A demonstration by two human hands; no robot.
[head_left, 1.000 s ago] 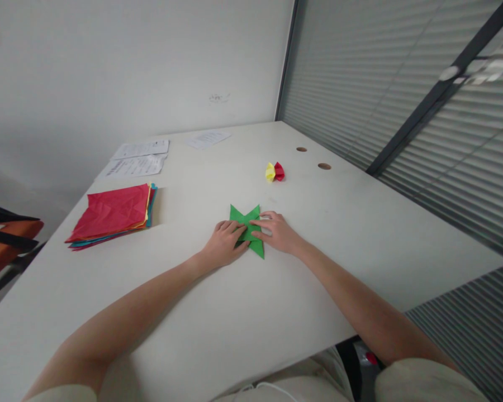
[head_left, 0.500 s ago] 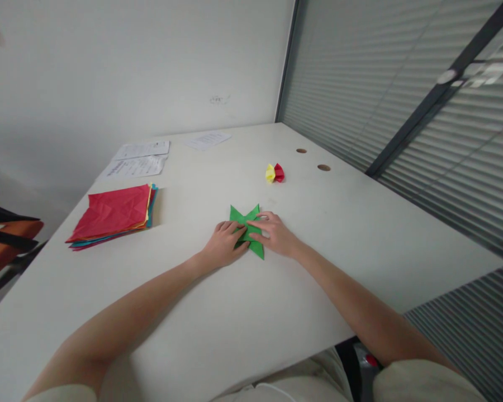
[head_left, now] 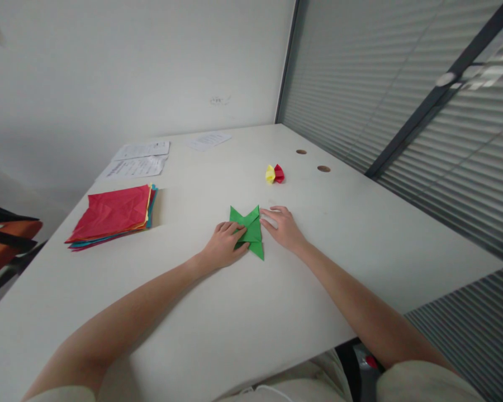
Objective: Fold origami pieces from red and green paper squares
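Note:
A green folded origami paper (head_left: 254, 229) lies flat on the table in front of me, with pointed corners sticking out at top and bottom. My left hand (head_left: 225, 244) rests over its left side, fingers on top and thumb along the lower edge, holding it against the table. The left hand hides part of the paper. Just to the right of the paper is my right hand (head_left: 285, 228). Its fingers are apart and nothing is in them; the index fingertip is close to the upper right point, and I cannot tell if it touches.
A stack of coloured paper (head_left: 119, 209), red on top, lies at the left. Printed sheets (head_left: 140, 156) are near the back left. Farther back sits a small yellow and red folded paper piece (head_left: 275, 173). Two round holes (head_left: 323, 168) pierce the table near the blinds (head_left: 402, 84).
My right hand has come off the green paper and moved right, uncovering its right side. My left hand stays in place on it.

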